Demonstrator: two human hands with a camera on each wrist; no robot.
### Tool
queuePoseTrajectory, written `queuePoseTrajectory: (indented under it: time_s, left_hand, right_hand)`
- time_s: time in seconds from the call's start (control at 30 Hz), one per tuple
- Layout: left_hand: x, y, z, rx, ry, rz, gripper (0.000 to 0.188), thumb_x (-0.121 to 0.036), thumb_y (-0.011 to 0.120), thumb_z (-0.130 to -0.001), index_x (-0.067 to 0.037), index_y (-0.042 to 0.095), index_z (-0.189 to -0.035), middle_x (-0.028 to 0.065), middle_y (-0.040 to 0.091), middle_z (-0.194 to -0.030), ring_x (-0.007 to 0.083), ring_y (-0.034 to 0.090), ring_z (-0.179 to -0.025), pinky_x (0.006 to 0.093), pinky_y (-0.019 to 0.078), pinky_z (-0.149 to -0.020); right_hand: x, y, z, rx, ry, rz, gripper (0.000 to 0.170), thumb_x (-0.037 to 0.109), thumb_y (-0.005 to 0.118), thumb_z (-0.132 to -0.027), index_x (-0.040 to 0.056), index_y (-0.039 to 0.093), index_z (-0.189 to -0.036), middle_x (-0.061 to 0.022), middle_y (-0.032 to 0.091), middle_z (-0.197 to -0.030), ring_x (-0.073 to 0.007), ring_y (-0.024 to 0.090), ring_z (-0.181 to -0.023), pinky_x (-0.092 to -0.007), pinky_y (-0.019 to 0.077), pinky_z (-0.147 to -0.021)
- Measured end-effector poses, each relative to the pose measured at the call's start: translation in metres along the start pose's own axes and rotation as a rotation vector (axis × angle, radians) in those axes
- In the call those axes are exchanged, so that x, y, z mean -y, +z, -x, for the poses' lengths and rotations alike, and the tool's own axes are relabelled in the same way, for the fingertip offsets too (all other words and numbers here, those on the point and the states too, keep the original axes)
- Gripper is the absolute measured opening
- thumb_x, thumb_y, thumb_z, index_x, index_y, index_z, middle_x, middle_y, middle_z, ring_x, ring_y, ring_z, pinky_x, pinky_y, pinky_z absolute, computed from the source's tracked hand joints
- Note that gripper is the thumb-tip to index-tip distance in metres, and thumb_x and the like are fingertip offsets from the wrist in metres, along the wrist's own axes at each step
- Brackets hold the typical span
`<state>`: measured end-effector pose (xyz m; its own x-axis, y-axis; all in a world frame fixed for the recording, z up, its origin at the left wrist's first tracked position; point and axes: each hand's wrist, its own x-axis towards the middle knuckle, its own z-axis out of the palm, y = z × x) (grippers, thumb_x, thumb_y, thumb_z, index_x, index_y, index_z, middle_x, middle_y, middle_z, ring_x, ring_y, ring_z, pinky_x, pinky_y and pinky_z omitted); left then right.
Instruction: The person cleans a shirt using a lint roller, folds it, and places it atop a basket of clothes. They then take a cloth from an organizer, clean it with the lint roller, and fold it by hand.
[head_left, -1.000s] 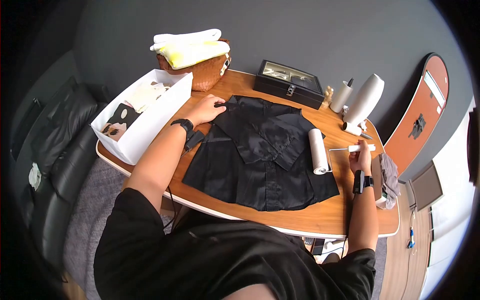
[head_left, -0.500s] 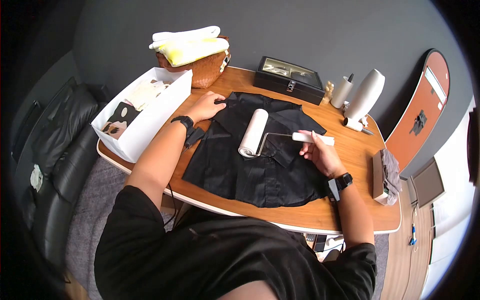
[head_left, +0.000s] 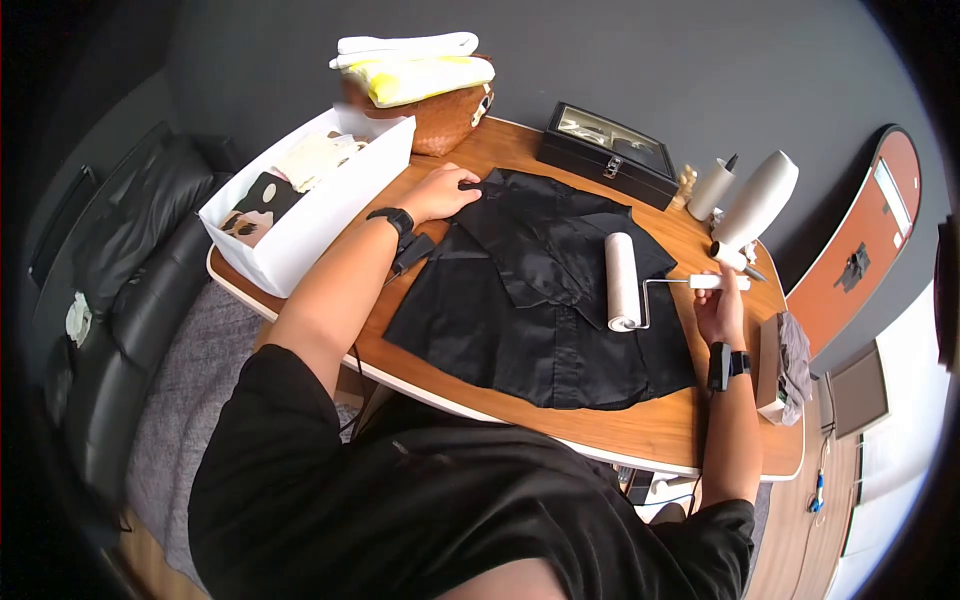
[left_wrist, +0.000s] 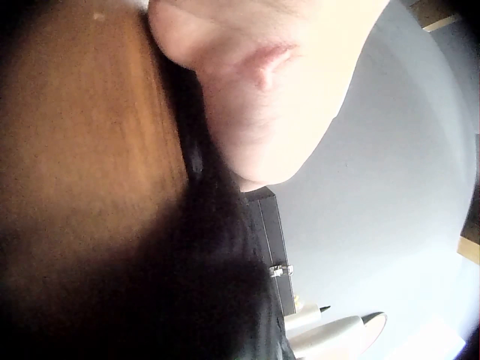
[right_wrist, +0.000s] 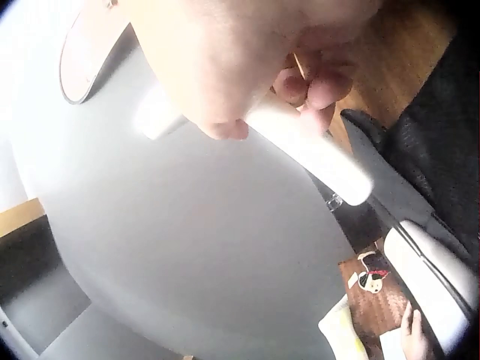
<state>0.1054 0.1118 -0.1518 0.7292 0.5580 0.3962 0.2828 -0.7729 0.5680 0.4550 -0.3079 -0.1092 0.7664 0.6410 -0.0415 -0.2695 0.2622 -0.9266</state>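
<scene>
A black shirt (head_left: 540,345) lies spread on the wooden table, its sleeves folded across its middle. At its upper left corner, my left hand (head_left: 445,192) pinches the fabric. The left wrist view shows the left hand (left_wrist: 247,90) low against the dark cloth (left_wrist: 217,255). My right hand (head_left: 720,310) grips the white handle (head_left: 712,283) of a lint roller. The roller's white cylinder (head_left: 621,280) overlaps the right part of the shirt, joined by a bent metal rod. In the right wrist view, thumb and fingers wrap the lint roller handle (right_wrist: 322,157).
A white box (head_left: 340,205) of folded clothes stands left, beside a brown woven basket (head_left: 440,120) topped with towels. Along the back are a black glass-lidded case (head_left: 610,155) and a white hair dryer (head_left: 757,200). A small box with grey cloth (head_left: 793,365) sits at the right edge.
The lint roller swept left over the middle of the shirt, then came back right to the shirt's right side. My left hand stays at the same corner. The head view has shifted slightly.
</scene>
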Motion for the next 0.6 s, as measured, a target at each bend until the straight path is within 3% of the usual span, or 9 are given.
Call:
queuePoseTrajectory:
  time_s: [0.07,0.2,0.33,0.6]
  left_hand:
    - [0.001,0.0,-0.001,0.001,-0.005,0.0,0.04,-0.029,0.071,-0.096,-0.002,0.07,-0.125,0.0205,0.066,-0.126,0.0344,0.062,-0.123,0.0406,0.0481,-0.106]
    - [-0.002,-0.001,0.001,0.007,-0.017,0.002,0.04,-0.029,0.071,-0.096,-0.002,0.071,-0.125,0.0205,0.065,-0.127,0.0347,0.061,-0.124,0.0409,0.0475,-0.107]
    - [-0.002,-0.002,0.001,0.01,-0.016,-0.014,0.039,-0.03,0.071,-0.096,-0.003,0.071,-0.125,0.0206,0.065,-0.127,0.0348,0.061,-0.124,0.0411,0.0472,-0.107]
    - [-0.001,0.0,0.0,0.005,-0.019,-0.018,0.04,-0.031,0.071,-0.096,-0.004,0.071,-0.125,0.0209,0.064,-0.129,0.0356,0.06,-0.125,0.0409,0.0462,-0.108]
  right_hand:
    - [-0.002,0.024,0.016,-0.003,-0.018,-0.001,0.037,0.039,0.064,-0.102,0.0023,0.066,-0.101,-0.0006,0.059,-0.073,-0.0126,0.059,-0.064,-0.0245,0.0461,-0.057]
    - [-0.003,0.06,0.046,0.352,0.026,0.272,0.041,0.034,0.058,-0.106,-0.0045,0.069,-0.115,-0.0103,0.074,-0.093,-0.0139,0.069,-0.079,-0.0228,0.0519,-0.068]
    - [-0.014,0.094,0.07,0.402,0.041,0.255,0.048,0.038,0.056,-0.107,-0.0068,0.068,-0.119,-0.013,0.075,-0.092,-0.0152,0.072,-0.079,-0.0232,0.0546,-0.067]
    - [-0.026,0.11,0.094,0.73,0.169,0.25,0.054,0.043,0.048,-0.111,-0.0069,0.066,-0.121,-0.0199,0.076,-0.098,-0.0165,0.072,-0.078,-0.0253,0.0576,-0.069]
